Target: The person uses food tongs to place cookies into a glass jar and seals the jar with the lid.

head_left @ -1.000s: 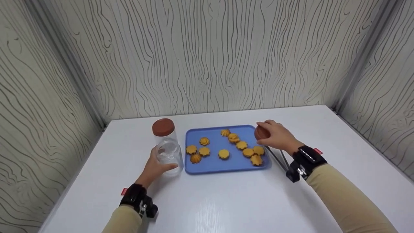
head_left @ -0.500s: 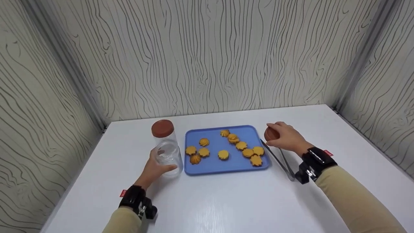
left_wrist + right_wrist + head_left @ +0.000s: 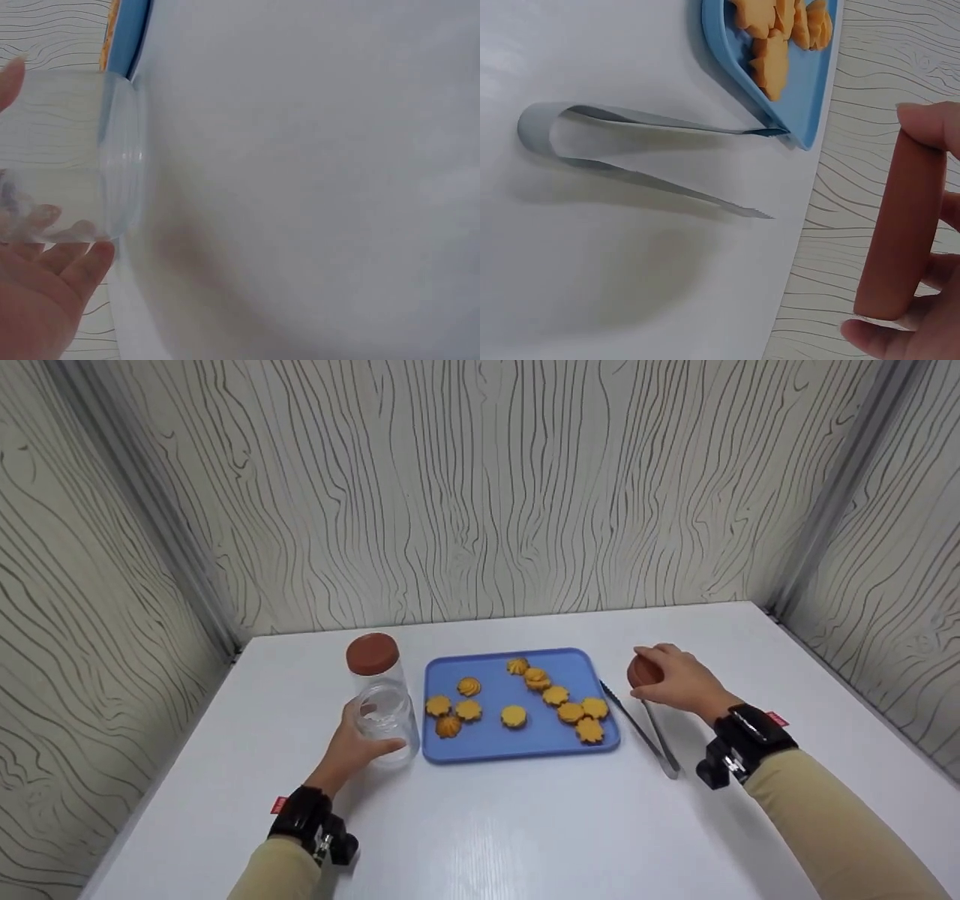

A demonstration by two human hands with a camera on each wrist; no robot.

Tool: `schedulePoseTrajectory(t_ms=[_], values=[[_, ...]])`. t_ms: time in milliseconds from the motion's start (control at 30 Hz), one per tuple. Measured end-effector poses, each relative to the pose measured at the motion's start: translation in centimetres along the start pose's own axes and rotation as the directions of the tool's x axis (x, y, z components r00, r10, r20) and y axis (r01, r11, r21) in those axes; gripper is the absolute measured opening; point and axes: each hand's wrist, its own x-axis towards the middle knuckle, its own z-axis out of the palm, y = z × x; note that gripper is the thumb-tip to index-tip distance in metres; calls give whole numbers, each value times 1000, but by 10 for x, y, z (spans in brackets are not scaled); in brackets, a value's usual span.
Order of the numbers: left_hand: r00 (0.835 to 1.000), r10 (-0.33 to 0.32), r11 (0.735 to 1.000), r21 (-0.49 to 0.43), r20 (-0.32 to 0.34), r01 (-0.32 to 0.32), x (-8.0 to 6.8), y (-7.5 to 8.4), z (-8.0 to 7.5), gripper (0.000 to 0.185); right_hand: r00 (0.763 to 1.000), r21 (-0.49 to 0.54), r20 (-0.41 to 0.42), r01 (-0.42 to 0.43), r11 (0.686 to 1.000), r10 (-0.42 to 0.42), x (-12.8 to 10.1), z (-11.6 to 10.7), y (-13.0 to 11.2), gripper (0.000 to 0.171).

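My left hand (image 3: 352, 746) grips a clear plastic jar (image 3: 390, 727) with its top uncovered, standing on the table left of the blue tray. In the left wrist view the fingers curve round the jar's side (image 3: 120, 157), close to its base. My right hand (image 3: 682, 682) pinches a reddish-brown screw lid (image 3: 643, 672) by its rim, above the table to the right of the tray. Seen from the right wrist, the lid (image 3: 904, 225) is edge-on between thumb and fingers. Beneath it, metal tongs (image 3: 664, 754) lie spread on the table.
The blue tray (image 3: 487, 748) carries several golden cookies (image 3: 514, 716), some piled at its right side. Behind the held jar stands a second clear jar with a brown lid (image 3: 373, 654) on. A wood-grain patterned wall (image 3: 480, 495) closes off the table's back edge.
My right hand has moved right with the lid, away from the tray's corner, so more of the tongs shows. The left hand stays on the jar.
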Motion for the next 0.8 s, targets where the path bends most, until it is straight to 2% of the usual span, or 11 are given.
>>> schedulePoseTrajectory(t_ms=[233, 633, 800], values=[[1000, -2, 1000, -17, 12, 2, 3, 4, 0, 100, 1000, 1, -13, -18, 1000, 18, -5, -1, 15, 76], [999, 32, 999, -23, 1, -32, 1, 0, -1, 102, 998, -30, -12, -57, 998, 56, -5, 0, 26, 77], [1000, 27, 1000, -7, -3, -27, -1, -1, -2, 101, 996, -35, -13, -84, 996, 83, -6, 4, 31, 77]])
